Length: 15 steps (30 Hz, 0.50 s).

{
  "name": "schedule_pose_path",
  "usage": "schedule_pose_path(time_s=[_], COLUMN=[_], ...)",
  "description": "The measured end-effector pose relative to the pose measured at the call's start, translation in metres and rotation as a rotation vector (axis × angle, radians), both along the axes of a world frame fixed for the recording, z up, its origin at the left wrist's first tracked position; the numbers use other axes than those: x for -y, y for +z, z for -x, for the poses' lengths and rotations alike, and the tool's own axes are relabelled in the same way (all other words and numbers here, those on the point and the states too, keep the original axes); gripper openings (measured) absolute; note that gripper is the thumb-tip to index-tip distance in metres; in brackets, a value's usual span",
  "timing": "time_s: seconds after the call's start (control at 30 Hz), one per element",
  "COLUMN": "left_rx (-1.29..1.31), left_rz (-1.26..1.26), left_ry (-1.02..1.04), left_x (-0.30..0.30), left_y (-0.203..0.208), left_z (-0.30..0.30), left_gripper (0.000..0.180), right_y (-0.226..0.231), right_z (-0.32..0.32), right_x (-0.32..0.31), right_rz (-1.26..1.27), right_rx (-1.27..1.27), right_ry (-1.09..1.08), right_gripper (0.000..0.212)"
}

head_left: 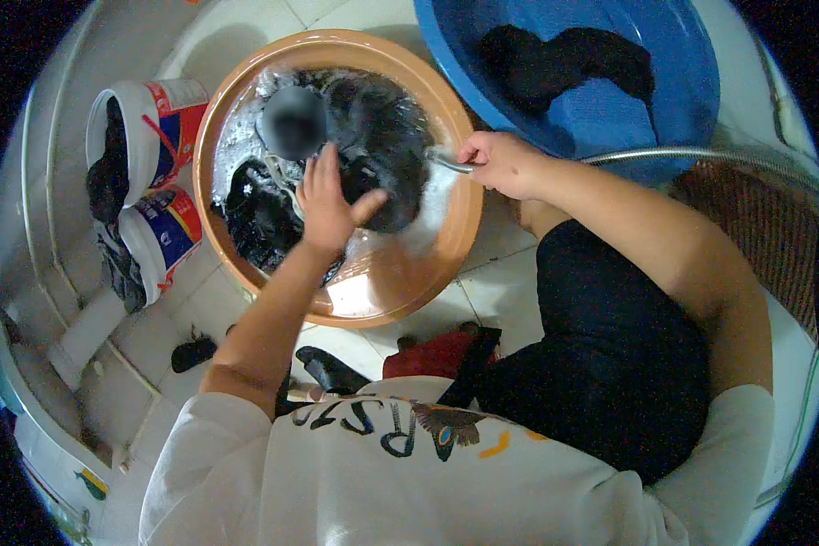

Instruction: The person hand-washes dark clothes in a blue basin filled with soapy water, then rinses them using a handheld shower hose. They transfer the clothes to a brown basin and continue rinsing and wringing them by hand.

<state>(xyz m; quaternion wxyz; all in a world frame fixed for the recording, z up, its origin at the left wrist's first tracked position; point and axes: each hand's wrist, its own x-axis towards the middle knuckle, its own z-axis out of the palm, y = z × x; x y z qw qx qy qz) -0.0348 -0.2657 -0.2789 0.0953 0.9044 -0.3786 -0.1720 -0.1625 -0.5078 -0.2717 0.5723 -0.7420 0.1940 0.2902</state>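
**Rinsing dark laundry in the round basin: hose in one hand, cloth under the other**

From my remote seat I read this as the wash-and-rinse stage. My left hand (329,205) is released and flat. Its fingers are spread and the thumb is out, and it hovers over or presses lightly on the heap of wet black clothing (264,214). I cannot tell whether the palm touches. The clothing lies inside the wide, round, orange-brown plastic basin (455,246), towards its left and far side, with pale suds on the water around it.

My right hand (500,162) is closed around the end of a flexible silver metal hose (701,155). The hose runs in from the right, and its tip sits just over the near-right rim of that basin. The picture is too blurred for me to say whether water is running.

Beyond the hose sits a large blue plastic tub (682,100) holding another dark garment (564,59). Two white plastic buckets (168,114) to the left, on the pale tiled floor (496,264), have dark cloth hanging out of them.

As I judge it, the next move calls for a steady grip on the hose so the tip stays aimed inside the rim. The left hand would need to close on the cloth to knead or lift it.
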Motion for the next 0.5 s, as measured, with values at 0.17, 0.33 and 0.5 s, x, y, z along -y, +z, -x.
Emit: schedule_pose_path(time_s=[0.17,0.33,0.5], left_rx=[0.109,0.272,-0.091], left_rz=[-0.543,-0.735,-0.842], left_ry=[-0.113,-0.239,0.165], left_x=[-0.078,-0.115,-0.116], left_y=[-0.011,-0.035,-0.056], left_z=[0.020,-0.034,-0.072], left_gripper=[0.060,0.053,0.036], right_y=[-0.003,-0.014,-0.013], right_z=[-0.001,0.007,0.005], right_x=[-0.001,-0.003,-0.004], right_rz=[-0.027,-0.137,-0.132], right_rx=[0.025,0.023,-0.025], right_ry=[-0.008,-0.084,-0.090], right_gripper=[0.022,0.022,0.023])
